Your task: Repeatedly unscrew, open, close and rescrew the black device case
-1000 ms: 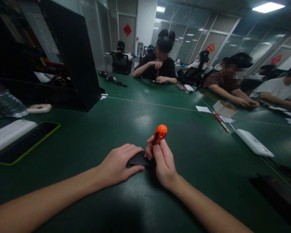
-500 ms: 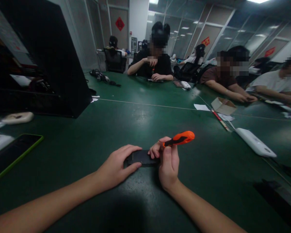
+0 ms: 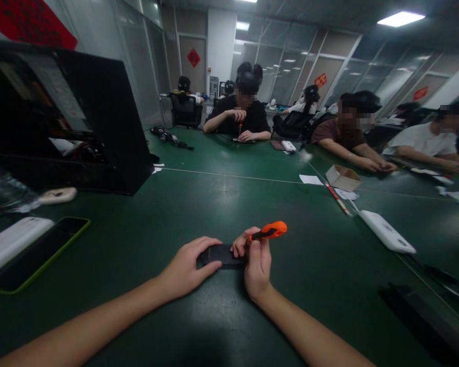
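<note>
A flat black rectangular device lies on the green table in front of me; its exact kind does not show. Around its left end my left hand is closed, thumb on the near edge and fingers on the far edge. My right hand grips a screwdriver with an orange and black handle, tilted with the handle's end up to the right. Some right fingers rest on the device's right part. The screwdriver's shaft and tip are hidden behind that hand.
At left stand a black computer case, a green-edged phone and a white object. To the right lie a white power bank-like block, a small cardboard box and a dark object. Co-workers sit across the green table.
The whole view has shifted, with the scene sitting lower and more ceiling showing. Both hands keep their grips; the screwdriver handle appears slightly further left relative to the device.
</note>
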Action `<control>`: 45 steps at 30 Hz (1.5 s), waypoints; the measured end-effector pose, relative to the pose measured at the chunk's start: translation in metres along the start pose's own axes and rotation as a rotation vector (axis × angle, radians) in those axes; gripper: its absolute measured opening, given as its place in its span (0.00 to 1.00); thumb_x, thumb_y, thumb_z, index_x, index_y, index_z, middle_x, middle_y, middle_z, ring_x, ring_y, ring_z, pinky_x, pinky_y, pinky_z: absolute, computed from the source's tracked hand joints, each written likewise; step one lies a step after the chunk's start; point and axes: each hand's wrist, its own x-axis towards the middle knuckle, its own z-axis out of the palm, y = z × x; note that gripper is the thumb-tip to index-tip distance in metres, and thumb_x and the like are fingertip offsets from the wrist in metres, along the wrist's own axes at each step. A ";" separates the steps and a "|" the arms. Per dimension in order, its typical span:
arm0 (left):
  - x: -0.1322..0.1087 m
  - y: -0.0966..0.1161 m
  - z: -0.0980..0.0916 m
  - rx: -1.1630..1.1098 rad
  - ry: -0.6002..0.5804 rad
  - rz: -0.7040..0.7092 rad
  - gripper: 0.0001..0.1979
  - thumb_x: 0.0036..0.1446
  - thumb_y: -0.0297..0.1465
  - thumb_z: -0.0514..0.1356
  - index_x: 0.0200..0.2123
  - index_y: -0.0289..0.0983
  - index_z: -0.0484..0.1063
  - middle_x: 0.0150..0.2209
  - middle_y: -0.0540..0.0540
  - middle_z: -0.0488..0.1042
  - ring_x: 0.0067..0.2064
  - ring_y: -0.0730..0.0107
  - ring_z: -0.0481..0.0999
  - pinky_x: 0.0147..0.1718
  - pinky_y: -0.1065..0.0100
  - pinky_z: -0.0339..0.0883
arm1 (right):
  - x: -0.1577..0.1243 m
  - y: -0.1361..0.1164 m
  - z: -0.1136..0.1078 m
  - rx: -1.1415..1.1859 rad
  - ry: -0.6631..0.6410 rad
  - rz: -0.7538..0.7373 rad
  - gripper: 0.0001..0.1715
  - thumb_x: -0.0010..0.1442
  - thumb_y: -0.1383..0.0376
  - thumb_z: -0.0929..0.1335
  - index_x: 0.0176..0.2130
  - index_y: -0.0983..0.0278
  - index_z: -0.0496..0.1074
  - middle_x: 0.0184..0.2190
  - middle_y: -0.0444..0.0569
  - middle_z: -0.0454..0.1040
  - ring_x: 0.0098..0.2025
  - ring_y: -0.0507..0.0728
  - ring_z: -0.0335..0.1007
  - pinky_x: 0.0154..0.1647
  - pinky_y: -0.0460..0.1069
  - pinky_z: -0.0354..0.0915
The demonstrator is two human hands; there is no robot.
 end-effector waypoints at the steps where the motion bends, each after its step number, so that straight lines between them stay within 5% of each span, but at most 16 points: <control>1: 0.000 0.000 0.000 0.001 0.001 0.001 0.16 0.63 0.35 0.64 0.53 0.38 0.73 0.51 0.41 0.79 0.52 0.56 0.79 0.52 0.56 0.72 | 0.000 0.000 -0.001 -0.008 -0.007 -0.002 0.13 0.74 0.54 0.56 0.47 0.58 0.62 0.24 0.38 0.58 0.26 0.52 0.62 0.32 0.50 0.66; 15: 0.006 -0.006 -0.001 -0.014 -0.049 0.013 0.20 0.60 0.36 0.67 0.54 0.39 0.74 0.51 0.43 0.79 0.51 0.56 0.78 0.52 0.59 0.69 | 0.021 -0.002 -0.023 -0.359 -0.011 -0.104 0.14 0.70 0.57 0.64 0.50 0.60 0.74 0.34 0.45 0.70 0.37 0.55 0.68 0.45 0.52 0.65; 25: 0.003 -0.006 -0.002 0.003 -0.071 0.011 0.20 0.62 0.36 0.65 0.56 0.39 0.72 0.52 0.43 0.78 0.52 0.56 0.78 0.53 0.59 0.69 | 0.010 0.006 -0.026 -0.353 -0.060 -0.101 0.15 0.74 0.59 0.58 0.54 0.58 0.66 0.32 0.43 0.72 0.30 0.51 0.68 0.35 0.49 0.67; 39: 0.002 -0.005 -0.001 -0.020 -0.064 0.018 0.20 0.63 0.35 0.65 0.57 0.39 0.71 0.53 0.42 0.77 0.54 0.57 0.76 0.55 0.58 0.68 | 0.009 -0.004 -0.031 -0.501 -0.115 -0.254 0.15 0.69 0.63 0.64 0.54 0.57 0.72 0.39 0.49 0.75 0.42 0.59 0.73 0.48 0.57 0.68; 45: 0.002 -0.004 -0.002 0.008 -0.059 0.058 0.19 0.64 0.35 0.64 0.57 0.38 0.71 0.52 0.41 0.78 0.51 0.57 0.78 0.53 0.58 0.70 | 0.018 0.003 -0.029 -0.428 -0.052 -0.214 0.22 0.71 0.61 0.63 0.63 0.57 0.60 0.40 0.49 0.75 0.41 0.57 0.74 0.46 0.55 0.70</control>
